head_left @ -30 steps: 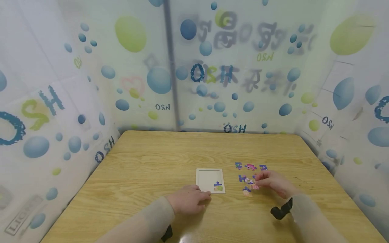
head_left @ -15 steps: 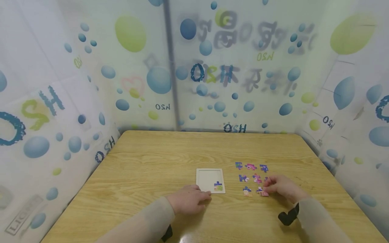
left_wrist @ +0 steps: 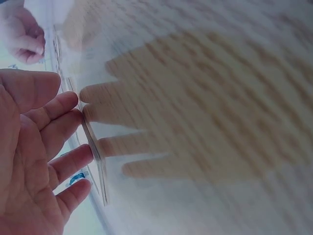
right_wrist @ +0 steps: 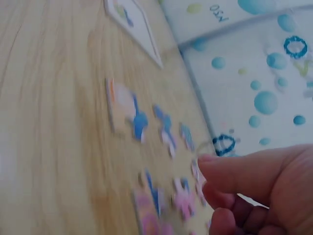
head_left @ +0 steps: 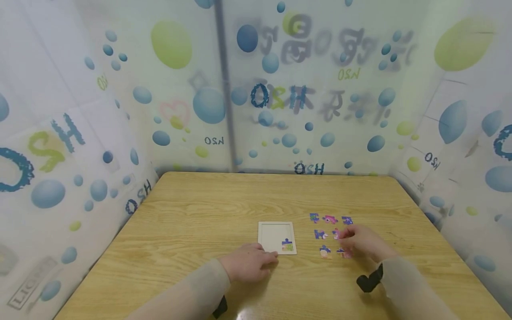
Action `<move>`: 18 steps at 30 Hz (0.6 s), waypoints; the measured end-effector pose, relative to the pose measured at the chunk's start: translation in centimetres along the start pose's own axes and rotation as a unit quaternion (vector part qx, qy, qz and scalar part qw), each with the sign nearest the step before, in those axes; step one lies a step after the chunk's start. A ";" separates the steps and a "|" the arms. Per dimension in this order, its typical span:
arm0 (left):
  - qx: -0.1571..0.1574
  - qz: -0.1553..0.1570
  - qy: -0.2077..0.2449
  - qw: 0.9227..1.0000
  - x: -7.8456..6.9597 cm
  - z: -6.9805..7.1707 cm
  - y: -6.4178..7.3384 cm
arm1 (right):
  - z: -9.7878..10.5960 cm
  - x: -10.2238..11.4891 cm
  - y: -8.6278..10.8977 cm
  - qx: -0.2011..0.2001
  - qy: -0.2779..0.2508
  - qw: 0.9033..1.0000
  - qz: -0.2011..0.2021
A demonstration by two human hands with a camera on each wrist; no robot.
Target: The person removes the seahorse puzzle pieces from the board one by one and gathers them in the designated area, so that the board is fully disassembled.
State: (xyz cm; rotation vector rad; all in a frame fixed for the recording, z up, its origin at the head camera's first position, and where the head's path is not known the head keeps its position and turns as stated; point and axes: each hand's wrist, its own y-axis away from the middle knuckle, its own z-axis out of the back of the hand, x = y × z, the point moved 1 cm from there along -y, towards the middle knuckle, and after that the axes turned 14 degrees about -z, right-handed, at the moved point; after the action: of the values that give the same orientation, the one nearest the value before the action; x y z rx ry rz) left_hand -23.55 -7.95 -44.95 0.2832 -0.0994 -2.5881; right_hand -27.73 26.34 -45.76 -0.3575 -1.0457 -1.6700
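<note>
My left hand [head_left: 247, 263] lies at the near left corner of a white square puzzle tray [head_left: 273, 233]. In the left wrist view its fingertips touch the tray's edge [left_wrist: 100, 166]. One blue and green jigsaw piece [head_left: 287, 245] sits in the tray's near right corner. My right hand [head_left: 366, 242] hovers over loose jigsaw pieces, thumb and fingers loosely bent. I see nothing between them in the right wrist view. Close to the thumb are a pink piece [right_wrist: 183, 199] and a pink and blue piece [right_wrist: 146, 208]. The hand partly hides pieces at the right of the group in the head view.
Other loose pieces lie in rough rows right of the tray: a pink piece with an eye [head_left: 330, 219], a blue-green one [head_left: 314, 218] and a peach one [head_left: 325, 252]. The wooden table [head_left: 192, 209] meets patterned curtains [head_left: 184, 133] at back and sides.
My right hand first shifted right, spreading a near-row piece away from its neighbours, then came back left and slightly up over the pieces. My left hand has stayed still.
</note>
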 end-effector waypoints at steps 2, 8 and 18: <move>0.000 0.001 0.000 1.000 0.0 0.0 0.0 | -0.7 1.1 0.0 0.001 -0.007 1.000 -0.008; 0.002 0.003 0.006 1.000 -0.1 0.1 0.0 | -3.3 4.4 -0.8 0.003 0.005 1.000 0.027; 0.005 0.001 0.018 1.000 0.0 0.3 0.1 | -7.3 8.1 -1.7 0.017 0.016 0.999 0.044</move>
State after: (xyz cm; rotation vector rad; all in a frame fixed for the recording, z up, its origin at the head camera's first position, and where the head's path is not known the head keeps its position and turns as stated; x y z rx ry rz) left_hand -23.58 -7.99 -44.65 0.3320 -0.0996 -2.5806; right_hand -30.32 15.63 -45.19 -0.3494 -1.0194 -1.5732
